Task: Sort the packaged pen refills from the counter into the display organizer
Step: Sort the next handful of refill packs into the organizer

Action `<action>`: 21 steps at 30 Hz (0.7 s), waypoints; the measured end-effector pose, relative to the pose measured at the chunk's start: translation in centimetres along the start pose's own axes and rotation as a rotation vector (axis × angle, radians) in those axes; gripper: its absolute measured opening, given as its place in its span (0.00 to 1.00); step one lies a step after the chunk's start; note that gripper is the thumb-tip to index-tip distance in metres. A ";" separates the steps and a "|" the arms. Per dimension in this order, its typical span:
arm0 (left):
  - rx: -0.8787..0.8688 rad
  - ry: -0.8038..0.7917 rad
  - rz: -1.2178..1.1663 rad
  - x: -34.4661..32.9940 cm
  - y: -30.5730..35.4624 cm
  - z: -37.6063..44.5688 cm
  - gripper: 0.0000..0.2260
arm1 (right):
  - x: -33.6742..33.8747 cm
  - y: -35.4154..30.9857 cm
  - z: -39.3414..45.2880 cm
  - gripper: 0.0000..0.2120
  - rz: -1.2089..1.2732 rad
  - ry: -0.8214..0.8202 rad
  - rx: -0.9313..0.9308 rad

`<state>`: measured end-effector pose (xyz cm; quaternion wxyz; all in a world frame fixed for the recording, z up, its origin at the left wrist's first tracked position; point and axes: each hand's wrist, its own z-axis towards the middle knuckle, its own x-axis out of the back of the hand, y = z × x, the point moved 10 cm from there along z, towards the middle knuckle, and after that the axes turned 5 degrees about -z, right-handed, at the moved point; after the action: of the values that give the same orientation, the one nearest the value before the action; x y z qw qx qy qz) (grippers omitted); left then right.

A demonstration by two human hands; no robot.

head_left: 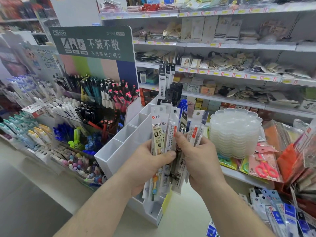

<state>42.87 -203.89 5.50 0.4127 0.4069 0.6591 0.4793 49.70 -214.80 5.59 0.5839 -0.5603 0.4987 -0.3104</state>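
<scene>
Refill packets (pixel 168 142) are standing upright in a fan between my hands, directly over the white organizer (pixel 123 142). My left hand (pixel 150 163) is gripping the bunch; my right hand (pixel 196 159) is pinching its right side. The organizer's empty slots are lying left, beside the pen display (pixel 95 93); plastic trays (pixel 235 132) are sitting right.

surface (pixel 179 218): pale, low in view
on it, mid: white display organizer (pixel 119 149)
on it, rt: blue refill packs (pixel 280 212)
shelf (pixel 239 175): clear tray stack (pixel 235 132), pink scissors pkg (pixel 264 165)
</scene>
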 end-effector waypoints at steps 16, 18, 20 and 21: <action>0.025 0.065 0.244 1.3 0.4 -0.8 0.14 | 2.3 -1.0 1.5 0.08 -0.178 -0.014 0.069; 0.017 0.120 0.210 2.4 0.9 -0.9 0.14 | 4.6 -1.0 1.9 0.11 -0.152 0.094 0.097; -0.021 0.172 0.162 3.4 1.8 -1.2 0.12 | 6.4 0.2 1.9 0.11 -0.174 0.168 0.108; -0.043 0.182 0.128 3.5 2.2 -1.4 0.11 | 6.8 1.2 1.7 0.12 -0.212 0.183 0.108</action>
<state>40.68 -200.56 7.40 0.3282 0.3940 0.6558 0.5540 53.13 -220.27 2.62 0.5293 -0.5471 0.4706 -0.4462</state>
